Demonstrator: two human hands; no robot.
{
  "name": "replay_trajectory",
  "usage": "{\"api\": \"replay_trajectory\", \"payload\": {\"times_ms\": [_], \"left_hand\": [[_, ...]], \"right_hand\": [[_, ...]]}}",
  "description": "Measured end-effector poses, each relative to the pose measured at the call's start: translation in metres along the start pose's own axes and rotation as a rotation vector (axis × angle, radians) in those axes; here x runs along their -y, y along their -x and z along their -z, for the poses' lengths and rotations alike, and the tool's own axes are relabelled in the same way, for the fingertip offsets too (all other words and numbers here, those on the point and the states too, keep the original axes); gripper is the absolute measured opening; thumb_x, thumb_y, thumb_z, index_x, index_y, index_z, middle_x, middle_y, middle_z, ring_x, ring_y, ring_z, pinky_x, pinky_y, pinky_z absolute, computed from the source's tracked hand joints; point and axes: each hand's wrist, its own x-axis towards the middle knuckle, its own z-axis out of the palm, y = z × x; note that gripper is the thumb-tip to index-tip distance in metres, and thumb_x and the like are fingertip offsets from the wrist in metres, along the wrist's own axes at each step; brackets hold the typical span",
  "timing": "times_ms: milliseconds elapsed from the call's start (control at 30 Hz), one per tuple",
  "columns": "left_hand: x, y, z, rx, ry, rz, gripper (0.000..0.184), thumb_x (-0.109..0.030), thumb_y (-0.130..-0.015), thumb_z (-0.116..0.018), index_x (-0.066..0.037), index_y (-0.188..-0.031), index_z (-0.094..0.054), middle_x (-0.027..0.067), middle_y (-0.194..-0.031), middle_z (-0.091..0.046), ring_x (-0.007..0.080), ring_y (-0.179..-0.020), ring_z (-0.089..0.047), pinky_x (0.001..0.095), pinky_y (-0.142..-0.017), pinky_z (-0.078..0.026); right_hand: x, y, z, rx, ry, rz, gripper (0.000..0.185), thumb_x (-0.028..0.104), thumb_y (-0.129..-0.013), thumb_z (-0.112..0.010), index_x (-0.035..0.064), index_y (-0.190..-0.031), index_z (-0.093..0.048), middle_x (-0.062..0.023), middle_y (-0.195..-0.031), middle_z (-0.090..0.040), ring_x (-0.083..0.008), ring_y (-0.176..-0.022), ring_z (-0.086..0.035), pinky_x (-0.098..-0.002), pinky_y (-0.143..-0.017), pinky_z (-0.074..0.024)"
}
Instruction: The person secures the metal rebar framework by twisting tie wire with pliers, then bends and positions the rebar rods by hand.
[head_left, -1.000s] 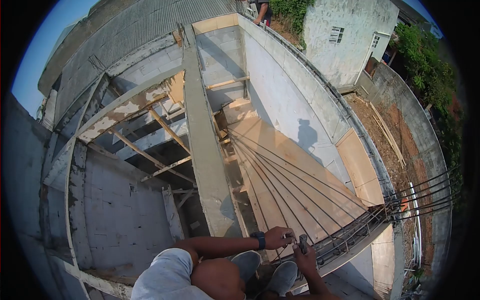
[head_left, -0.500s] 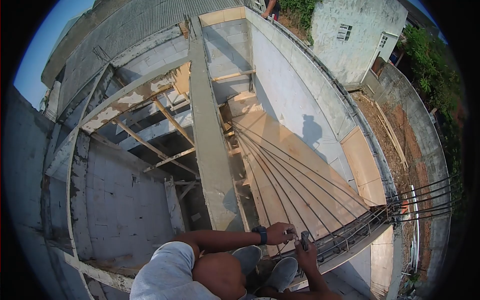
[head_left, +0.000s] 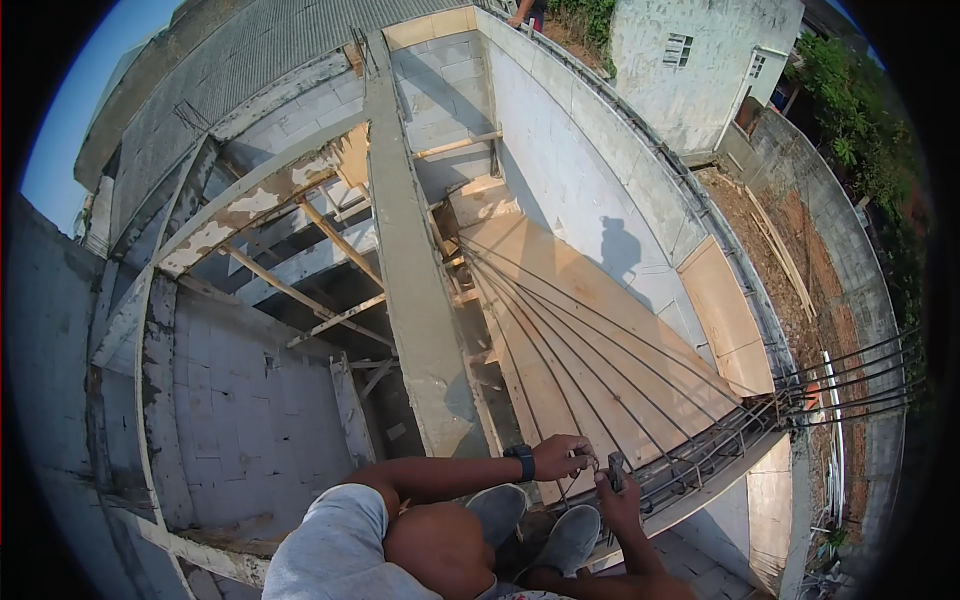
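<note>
Head view of a building site, seen from above. The left hand (head_left: 562, 457), below a dark watch (head_left: 521, 461), has its fingers curled, with thumb and forefinger drawn almost together; whether a small item is pinched between them cannot be told. The right hand (head_left: 618, 502) is closed around a dark tool (head_left: 615, 470), whose head rises above the fist, just beside the left fingertips; its exact kind is too small to tell. Both hands lie at lower centre, above the near edge of a wooden panel (head_left: 600, 295).

Across this panel, long metal rods (head_left: 600, 362) fan out from a narrow bunch at its far end toward the near side. A metal cage (head_left: 690, 470) runs along the near edge, to the right of the hands, and further bars (head_left: 855, 378) jut out beyond its right end. Two grey shoes (head_left: 572, 545) stand below the hands, next to the person's bent knee (head_left: 440, 545).

To the left, a concrete beam (head_left: 405, 250) separates the panel from an open bay crossed by wooden poles (head_left: 340, 245). A pale wall (head_left: 560, 150) borders the panel's far right side and carries a person's shadow (head_left: 620, 250). At the top edge, part of another person's arm (head_left: 521, 12) is visible.
</note>
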Motion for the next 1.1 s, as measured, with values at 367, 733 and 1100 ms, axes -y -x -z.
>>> {"api": "replay_trajectory", "payload": {"times_ms": [367,733,1100], "left_hand": [[0.012,0.001,-0.001,0.033,0.002,0.035,0.018,-0.022,-0.095,-0.06,-0.006,-0.103,-0.064,0.0026,-0.086,-0.067,0.0102,-0.072,-0.066,0.0274,-0.062,-0.055],[0.003,-0.001,-0.006,0.068,0.137,0.145,0.024,-0.025,-0.095,-0.063,-0.003,-0.103,-0.063,0.0045,-0.086,-0.066,0.0118,-0.072,-0.067,0.0285,-0.064,-0.057],[0.008,0.002,-0.012,0.092,0.331,0.234,0.029,-0.029,-0.095,-0.064,-0.004,-0.109,-0.062,0.0044,-0.091,-0.067,0.0121,-0.077,-0.067,0.0289,-0.065,-0.058]], "right_hand": [[-0.015,-0.001,-0.004,0.003,0.043,0.058,0.018,0.019,-0.091,-0.064,0.0013,-0.095,-0.066,0.0012,-0.063,-0.054,-0.0068,-0.057,-0.048,-0.0269,-0.053,-0.0396],[-0.017,-0.001,-0.001,-0.011,0.052,0.087,0.017,0.016,-0.093,-0.06,-0.0003,-0.094,-0.065,0.001,-0.064,-0.053,-0.0072,-0.058,-0.048,-0.0278,-0.053,-0.0385],[-0.02,-0.004,-0.002,-0.052,0.017,0.091,0.021,0.021,-0.095,-0.058,0.0012,-0.088,-0.063,0.0007,-0.063,-0.053,-0.0083,-0.056,-0.048,-0.0279,-0.052,-0.0381]]}}
